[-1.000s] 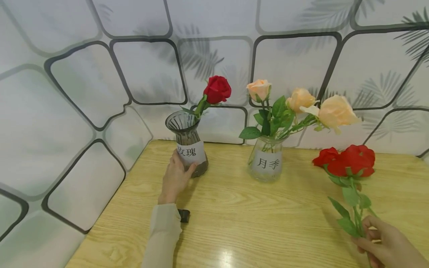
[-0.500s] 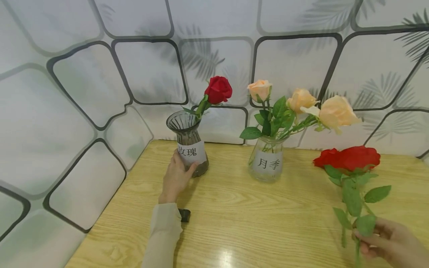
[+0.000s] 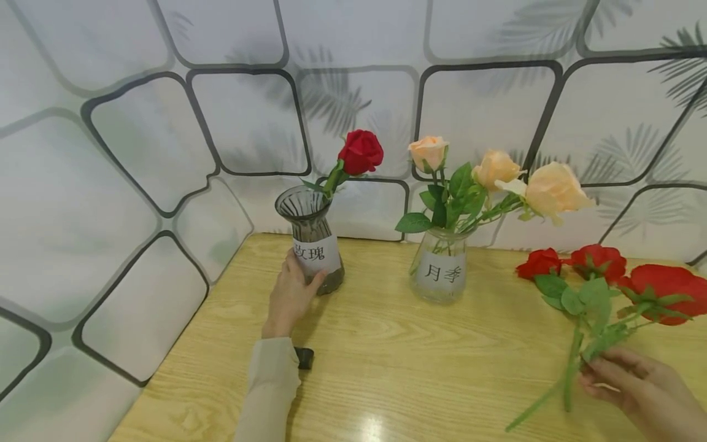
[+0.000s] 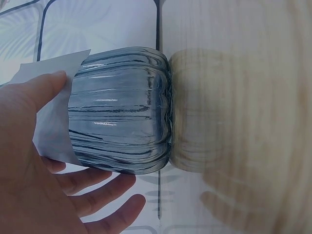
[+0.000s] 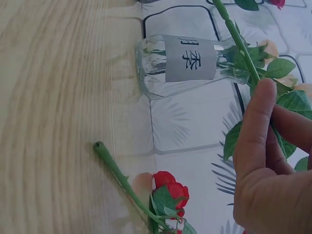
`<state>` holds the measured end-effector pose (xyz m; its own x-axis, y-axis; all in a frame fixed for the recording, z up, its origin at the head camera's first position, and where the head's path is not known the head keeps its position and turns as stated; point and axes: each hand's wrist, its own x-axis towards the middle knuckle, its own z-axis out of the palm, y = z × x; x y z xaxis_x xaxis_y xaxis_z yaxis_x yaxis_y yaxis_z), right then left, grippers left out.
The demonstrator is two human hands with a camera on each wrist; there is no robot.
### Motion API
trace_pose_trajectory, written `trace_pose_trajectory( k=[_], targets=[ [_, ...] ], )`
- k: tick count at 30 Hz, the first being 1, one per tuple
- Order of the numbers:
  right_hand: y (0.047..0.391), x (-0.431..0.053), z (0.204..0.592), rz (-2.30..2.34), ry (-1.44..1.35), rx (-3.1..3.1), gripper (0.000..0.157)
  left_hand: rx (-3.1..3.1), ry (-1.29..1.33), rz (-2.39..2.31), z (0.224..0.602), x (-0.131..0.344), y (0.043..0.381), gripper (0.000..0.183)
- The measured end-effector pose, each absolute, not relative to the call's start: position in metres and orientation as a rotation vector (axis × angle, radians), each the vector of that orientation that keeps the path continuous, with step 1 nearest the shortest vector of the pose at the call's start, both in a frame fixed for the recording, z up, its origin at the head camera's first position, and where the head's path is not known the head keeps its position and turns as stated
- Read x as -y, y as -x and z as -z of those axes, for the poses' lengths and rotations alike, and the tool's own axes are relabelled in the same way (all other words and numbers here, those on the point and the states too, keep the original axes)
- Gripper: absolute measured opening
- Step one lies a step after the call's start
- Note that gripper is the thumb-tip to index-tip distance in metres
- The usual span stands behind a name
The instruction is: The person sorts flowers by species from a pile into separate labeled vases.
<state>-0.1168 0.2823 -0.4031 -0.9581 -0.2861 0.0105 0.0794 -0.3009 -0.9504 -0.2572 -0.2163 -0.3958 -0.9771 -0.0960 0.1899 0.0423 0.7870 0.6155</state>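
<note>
My left hand (image 3: 289, 298) is around a smoky grey glass vase (image 3: 317, 233), thumb on its white label with dark characters. This vase stands upright and contains one red rose (image 3: 361, 152) leaning right. In the left wrist view, the thumb presses the label (image 4: 51, 117) and the fingers lie along the underside of the ribbed glass (image 4: 117, 114). At the right, my right hand (image 3: 643, 383) pinches the green stem (image 5: 240, 41) of a large red rose (image 3: 665, 288) between thumb and fingers. Beside it, two red roses (image 3: 596, 261) lie on the table.
A clear glass vase (image 3: 439, 288) with a label stands mid-table, holding three peach roses (image 3: 555, 190) that spread to the right. The wooden table (image 3: 386, 362) meets a patterned wall covering (image 3: 359, 80) at its back and left. A small black object (image 3: 304, 358) shows beside the left cuff.
My right hand has lifted one red rose apart from the others; its bloom has swung right and its stem end now points lower left. The left hand stays on the grey vase.
</note>
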Motion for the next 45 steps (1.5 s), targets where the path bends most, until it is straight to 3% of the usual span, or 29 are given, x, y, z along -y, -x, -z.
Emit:
trace_pose_trajectory(
  k=[6,16,30,45],
  targets=[
    [0.127,-0.279,0.404,2.428,0.308,-1.642,0.04,2.759,-0.047,0.961,0.398,0.216,0.257,0.086],
    [0.141,-0.263,0.392,2.48,0.019,-1.67,0.026,2.758,-0.048,0.95,0.398,0.217,0.257,0.085],
    [0.158,-0.235,0.386,2.683,0.285,-1.221,0.038,2.76,-0.052,0.966,0.398,0.217,0.257,0.084],
    [0.172,-0.211,0.377,2.739,0.346,-1.093,0.038,2.76,-0.041,0.97,0.396,0.216,0.255,0.085]
  ],
)
